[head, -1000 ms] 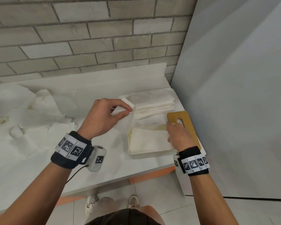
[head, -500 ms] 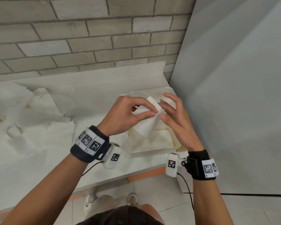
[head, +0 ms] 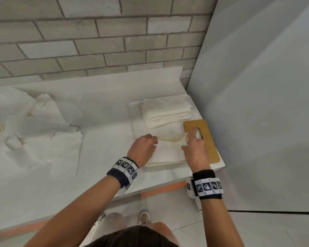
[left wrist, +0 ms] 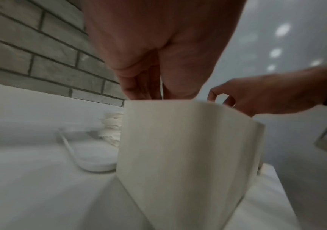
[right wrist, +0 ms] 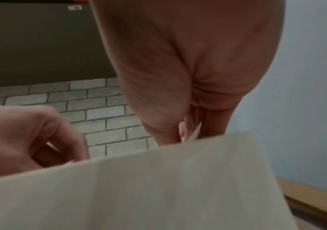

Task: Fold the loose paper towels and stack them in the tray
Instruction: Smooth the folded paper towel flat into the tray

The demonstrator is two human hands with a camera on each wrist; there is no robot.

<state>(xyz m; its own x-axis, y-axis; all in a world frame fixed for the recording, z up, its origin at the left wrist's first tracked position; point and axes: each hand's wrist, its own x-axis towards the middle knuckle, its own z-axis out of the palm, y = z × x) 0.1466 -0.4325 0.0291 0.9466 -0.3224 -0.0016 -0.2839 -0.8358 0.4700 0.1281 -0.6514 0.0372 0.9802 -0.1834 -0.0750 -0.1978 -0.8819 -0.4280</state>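
Both hands pinch the far edge of one white paper towel (head: pixel 168 151), which hangs down over the near cream tray (head: pixel 161 164). My left hand (head: pixel 151 139) holds its left corner and my right hand (head: pixel 190 138) its right corner. The left wrist view shows the sheet (left wrist: pixel 188 147) drooping from my left hand (left wrist: pixel 148 95). In the right wrist view my right hand (right wrist: pixel 188 133) nips the towel (right wrist: pixel 158 186) at its top edge. Behind, a stack of folded towels (head: pixel 166 111) lies in a white tray (head: pixel 132 114).
A brown board with a handle slot (head: pixel 206 138) lies along the table's right edge, under my right hand. Loose crumpled towels (head: pixel 36 122) cover the table's left side. A grey panel (head: pixel 257 104) stands close on the right, a brick wall (head: pixel 96 41) behind.
My left hand carried the towel from left of the trays to above the near tray. My right hand rose to meet it, and both have now lowered it over the near tray.
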